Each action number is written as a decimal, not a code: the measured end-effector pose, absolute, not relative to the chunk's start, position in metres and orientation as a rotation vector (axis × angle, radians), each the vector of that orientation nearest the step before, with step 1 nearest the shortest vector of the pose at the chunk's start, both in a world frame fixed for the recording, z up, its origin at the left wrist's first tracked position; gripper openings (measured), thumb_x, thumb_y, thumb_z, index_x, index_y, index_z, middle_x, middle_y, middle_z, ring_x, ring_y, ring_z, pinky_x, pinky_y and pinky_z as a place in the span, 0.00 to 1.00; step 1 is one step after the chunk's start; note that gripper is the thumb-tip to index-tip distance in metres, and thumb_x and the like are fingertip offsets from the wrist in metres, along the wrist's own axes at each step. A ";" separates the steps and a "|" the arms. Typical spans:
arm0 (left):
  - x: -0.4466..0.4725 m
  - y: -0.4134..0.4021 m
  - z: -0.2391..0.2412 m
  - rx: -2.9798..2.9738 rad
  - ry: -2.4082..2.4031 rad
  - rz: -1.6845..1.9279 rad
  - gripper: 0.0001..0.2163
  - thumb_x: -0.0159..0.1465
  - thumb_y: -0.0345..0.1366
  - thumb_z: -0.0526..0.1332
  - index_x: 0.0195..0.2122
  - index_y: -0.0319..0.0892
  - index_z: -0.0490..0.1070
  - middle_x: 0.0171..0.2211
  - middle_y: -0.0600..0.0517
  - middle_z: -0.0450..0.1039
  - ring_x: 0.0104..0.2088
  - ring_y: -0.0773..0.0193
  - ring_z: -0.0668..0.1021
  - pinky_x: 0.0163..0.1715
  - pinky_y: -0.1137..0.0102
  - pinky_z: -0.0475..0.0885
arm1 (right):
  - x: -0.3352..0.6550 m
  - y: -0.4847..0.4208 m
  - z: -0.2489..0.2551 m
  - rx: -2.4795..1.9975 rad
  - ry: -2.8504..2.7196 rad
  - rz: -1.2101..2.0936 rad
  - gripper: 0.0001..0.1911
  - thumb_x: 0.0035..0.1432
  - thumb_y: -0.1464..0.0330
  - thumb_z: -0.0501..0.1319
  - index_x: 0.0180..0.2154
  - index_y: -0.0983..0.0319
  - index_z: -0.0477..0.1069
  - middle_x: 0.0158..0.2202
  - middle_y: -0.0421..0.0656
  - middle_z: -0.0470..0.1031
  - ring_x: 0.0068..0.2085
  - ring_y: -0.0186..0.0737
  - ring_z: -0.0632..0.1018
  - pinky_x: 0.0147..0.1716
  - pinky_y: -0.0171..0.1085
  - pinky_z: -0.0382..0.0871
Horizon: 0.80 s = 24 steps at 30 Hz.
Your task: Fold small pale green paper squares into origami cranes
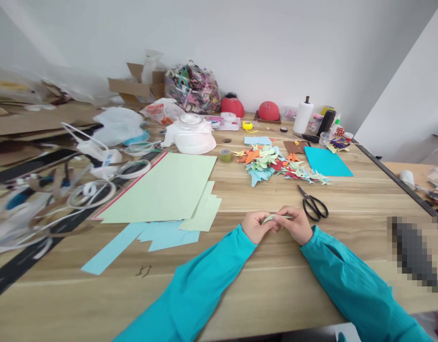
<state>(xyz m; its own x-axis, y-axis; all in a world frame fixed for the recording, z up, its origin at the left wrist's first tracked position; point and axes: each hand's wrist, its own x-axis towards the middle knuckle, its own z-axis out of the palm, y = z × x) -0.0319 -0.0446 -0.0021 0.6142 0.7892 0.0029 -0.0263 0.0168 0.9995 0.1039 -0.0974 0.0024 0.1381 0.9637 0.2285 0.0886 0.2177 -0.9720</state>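
Observation:
My left hand (256, 225) and my right hand (296, 224) meet just above the wooden table (261, 285), both in teal sleeves. Between them they pinch a small, narrow, folded piece of pale green paper (275, 217). Fingers of both hands are curled closed on it. Black scissors (313, 204) lie just beyond my right hand. A heap of small folded paper shapes (272, 164) in several colours sits further back.
Large pale green sheets (162, 190) and light blue offcuts (147, 237) lie to the left. A teal sheet (327, 161) lies back right. Tape rolls (94, 192), plastic bags, a white bowl (190, 135), a paper-towel roll (303, 116) and cardboard crowd the left and far edges.

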 end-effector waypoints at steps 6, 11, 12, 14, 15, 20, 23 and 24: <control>-0.031 -0.044 -0.004 1.356 0.685 0.691 0.13 0.44 0.42 0.66 0.21 0.36 0.71 0.19 0.50 0.74 0.19 0.67 0.74 0.23 0.72 0.71 | 0.106 -0.096 0.000 -1.217 -1.289 0.769 0.12 0.47 0.61 0.63 0.21 0.64 0.71 0.19 0.40 0.70 0.22 0.32 0.70 0.23 0.33 0.64; -0.029 -0.044 -0.008 1.289 0.664 0.672 0.15 0.43 0.43 0.67 0.24 0.35 0.72 0.19 0.49 0.75 0.19 0.66 0.75 0.24 0.71 0.72 | 0.108 -0.094 -0.001 -1.255 -1.174 0.787 0.14 0.46 0.59 0.63 0.19 0.63 0.69 0.17 0.39 0.68 0.19 0.30 0.67 0.20 0.32 0.63; -0.029 -0.044 -0.008 1.301 0.661 0.675 0.15 0.44 0.43 0.67 0.24 0.35 0.72 0.19 0.49 0.75 0.19 0.66 0.75 0.25 0.70 0.73 | 0.109 -0.093 -0.001 -1.262 -1.160 0.796 0.15 0.46 0.59 0.63 0.19 0.63 0.69 0.17 0.39 0.68 0.19 0.30 0.67 0.20 0.31 0.63; -0.030 -0.045 -0.007 1.325 0.652 0.680 0.15 0.44 0.44 0.66 0.24 0.35 0.72 0.20 0.49 0.75 0.20 0.65 0.76 0.25 0.70 0.73 | 0.109 -0.093 -0.001 -1.272 -1.137 0.821 0.15 0.46 0.59 0.63 0.19 0.64 0.68 0.16 0.38 0.68 0.18 0.29 0.66 0.19 0.31 0.63; -0.030 -0.046 -0.006 1.326 0.650 0.681 0.15 0.44 0.44 0.66 0.23 0.35 0.72 0.20 0.49 0.75 0.20 0.65 0.76 0.26 0.70 0.73 | 0.109 -0.093 -0.001 -1.274 -1.125 0.834 0.15 0.46 0.59 0.63 0.19 0.64 0.68 0.15 0.38 0.68 0.18 0.29 0.66 0.19 0.31 0.63; -0.029 -0.045 -0.009 1.242 0.637 0.704 0.18 0.42 0.46 0.67 0.25 0.34 0.72 0.21 0.48 0.75 0.22 0.63 0.76 0.26 0.70 0.73 | 0.109 -0.094 0.001 -1.267 -1.128 0.868 0.15 0.44 0.59 0.64 0.19 0.64 0.69 0.16 0.39 0.69 0.18 0.30 0.68 0.19 0.31 0.63; -0.030 -0.042 -0.010 1.257 0.649 0.739 0.19 0.44 0.49 0.64 0.25 0.35 0.73 0.21 0.49 0.75 0.22 0.64 0.76 0.24 0.71 0.73 | 0.109 -0.095 0.002 -1.262 -1.172 0.859 0.15 0.43 0.59 0.65 0.19 0.64 0.69 0.16 0.39 0.69 0.19 0.31 0.69 0.21 0.32 0.64; -0.030 -0.042 -0.009 1.284 0.657 0.753 0.19 0.46 0.50 0.64 0.25 0.36 0.73 0.20 0.49 0.74 0.21 0.65 0.75 0.24 0.71 0.72 | 0.110 -0.095 0.002 -1.261 -1.191 0.851 0.15 0.43 0.59 0.65 0.19 0.63 0.69 0.16 0.38 0.69 0.19 0.31 0.69 0.21 0.32 0.64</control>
<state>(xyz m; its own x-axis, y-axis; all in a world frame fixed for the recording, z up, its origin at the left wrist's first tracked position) -0.0299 -0.0419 -0.0090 0.6015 0.7987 -0.0177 -0.1255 0.1164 0.9852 0.1095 -0.0954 0.0024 0.2230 0.9567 0.1871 0.1326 0.1603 -0.9781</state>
